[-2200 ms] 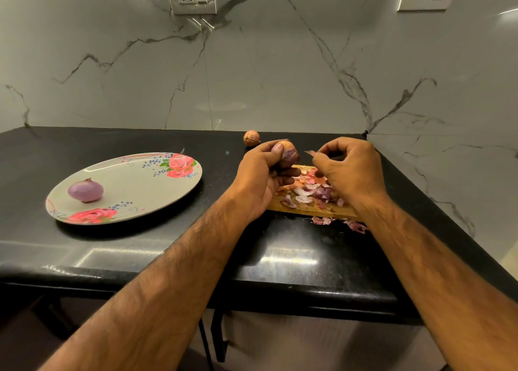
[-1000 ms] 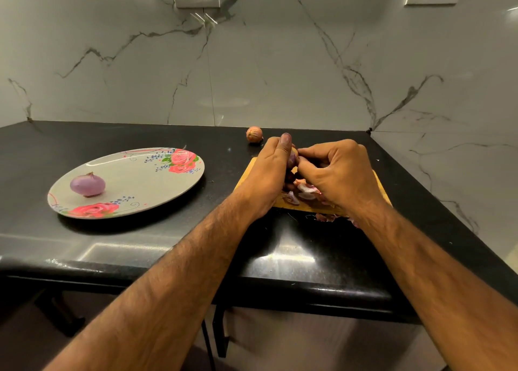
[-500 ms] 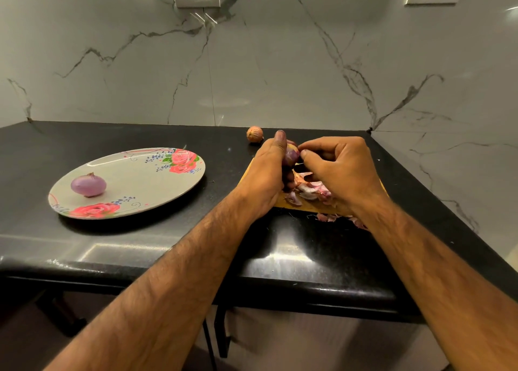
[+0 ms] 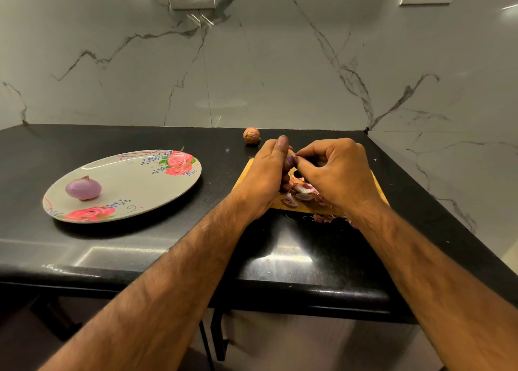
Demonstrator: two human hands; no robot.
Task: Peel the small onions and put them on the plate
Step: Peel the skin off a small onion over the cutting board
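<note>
My left hand (image 4: 266, 174) grips a small, partly peeled purple onion (image 4: 289, 161) above the wooden cutting board (image 4: 243, 173). My right hand (image 4: 336, 174) has its thumb and forefinger pinched on the skin at the top of that onion; most of the onion is hidden by my fingers. One peeled purple onion (image 4: 83, 188) lies on the left side of the flowered plate (image 4: 140, 183). An unpeeled brown onion (image 4: 251, 135) sits on the counter just behind my left hand.
Loose onion peels (image 4: 301, 192) lie on the board, and a few (image 4: 325, 218) have spilled onto the black counter (image 4: 168, 239) in front of it. A marble wall runs behind and along the right. The counter's front edge is near my forearms.
My right hand has closed in from the right onto the onion in my left hand, and now pinches at its top. The plate and the other onions have not moved.
</note>
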